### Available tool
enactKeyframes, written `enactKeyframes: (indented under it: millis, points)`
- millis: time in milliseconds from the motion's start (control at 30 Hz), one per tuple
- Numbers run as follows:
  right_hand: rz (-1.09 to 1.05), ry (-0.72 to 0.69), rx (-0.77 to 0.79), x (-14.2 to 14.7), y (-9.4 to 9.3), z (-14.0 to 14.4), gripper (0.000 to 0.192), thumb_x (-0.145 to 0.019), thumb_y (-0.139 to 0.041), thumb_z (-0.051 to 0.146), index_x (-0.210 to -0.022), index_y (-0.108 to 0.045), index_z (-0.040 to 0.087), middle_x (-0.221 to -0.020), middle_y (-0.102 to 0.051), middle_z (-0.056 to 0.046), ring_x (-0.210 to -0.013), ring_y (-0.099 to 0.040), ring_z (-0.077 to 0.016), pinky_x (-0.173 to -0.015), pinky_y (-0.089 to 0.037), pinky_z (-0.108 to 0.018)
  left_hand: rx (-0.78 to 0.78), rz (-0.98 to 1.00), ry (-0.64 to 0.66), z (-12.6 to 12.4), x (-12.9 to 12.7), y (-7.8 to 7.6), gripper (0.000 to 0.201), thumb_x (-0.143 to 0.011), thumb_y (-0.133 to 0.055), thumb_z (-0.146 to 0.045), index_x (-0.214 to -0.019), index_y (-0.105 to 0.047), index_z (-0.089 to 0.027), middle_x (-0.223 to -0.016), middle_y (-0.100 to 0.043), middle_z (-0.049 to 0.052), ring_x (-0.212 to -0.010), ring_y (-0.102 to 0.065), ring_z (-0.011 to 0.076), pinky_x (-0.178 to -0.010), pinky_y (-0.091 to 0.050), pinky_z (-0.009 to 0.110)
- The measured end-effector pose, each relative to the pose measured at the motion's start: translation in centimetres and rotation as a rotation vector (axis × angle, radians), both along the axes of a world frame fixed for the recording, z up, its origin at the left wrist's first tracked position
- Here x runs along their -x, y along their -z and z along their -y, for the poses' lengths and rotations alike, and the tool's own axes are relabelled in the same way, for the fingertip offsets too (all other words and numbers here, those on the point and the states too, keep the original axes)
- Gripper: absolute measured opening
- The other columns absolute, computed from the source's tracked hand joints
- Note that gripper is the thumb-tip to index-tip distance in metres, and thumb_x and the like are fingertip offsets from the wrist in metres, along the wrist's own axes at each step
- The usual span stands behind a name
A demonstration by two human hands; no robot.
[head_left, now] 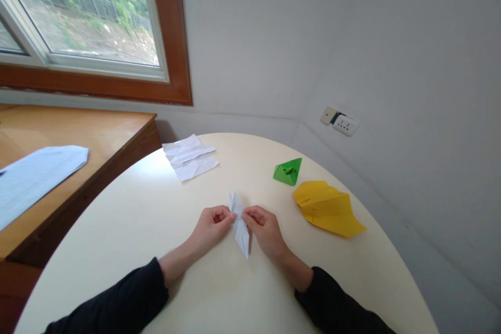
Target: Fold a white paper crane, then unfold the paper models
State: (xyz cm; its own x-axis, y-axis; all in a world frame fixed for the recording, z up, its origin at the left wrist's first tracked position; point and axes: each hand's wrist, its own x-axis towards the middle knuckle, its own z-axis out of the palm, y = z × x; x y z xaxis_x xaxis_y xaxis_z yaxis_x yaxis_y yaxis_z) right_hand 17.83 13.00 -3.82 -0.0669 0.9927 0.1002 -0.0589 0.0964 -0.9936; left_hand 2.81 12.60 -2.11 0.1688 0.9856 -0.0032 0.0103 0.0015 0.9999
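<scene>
A round cream table (156,229) stands in a white-walled corner. At its middle lies a folded white paper (240,222). Beyond the paper sit a crumpled white sheet (190,157), a green paper pyramid (288,171) and a yellow paper plane (326,209). The left hand (211,228) and right hand (265,228) pinch the folded paper from either side, wrists resting low.

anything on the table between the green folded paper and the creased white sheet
No, in the head view only bare table shows between the green folded paper and the creased white sheet.
</scene>
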Motion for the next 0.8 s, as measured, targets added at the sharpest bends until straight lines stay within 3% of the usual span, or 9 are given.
enactKeyframes:
  millis: [633, 800]
  points:
    - [-0.022, -0.053, 0.051, -0.05, -0.57, 0.25, 0.026, -0.060, -0.075, 0.038, -0.061, -0.061, 0.016, -0.054, -0.059, 0.002, -0.052, -0.051, -0.0106, -0.052, -0.040, -0.023, 0.003, -0.026, -0.011, 0.11, -0.12, 0.79, 0.035, -0.066, -0.065, -0.045, -0.059, -0.047, -0.016, -0.048, -0.041, -0.007, -0.045, -0.034, 0.0068, -0.046, -0.024, 0.020]
    - [-0.017, -0.052, 0.058, -0.03, -0.37, 0.19, 0.029, -0.058, -0.076, 0.041, -0.061, -0.061, 0.016, -0.055, -0.060, 0.002, -0.052, -0.052, -0.0110, -0.052, -0.041, -0.023, 0.005, 0.076, 0.016, 0.13, -0.20, 0.76, 0.035, -0.066, -0.066, -0.042, -0.067, -0.041, -0.019, -0.046, -0.039, -0.010, -0.043, -0.036, 0.0062, -0.045, -0.024, 0.019]
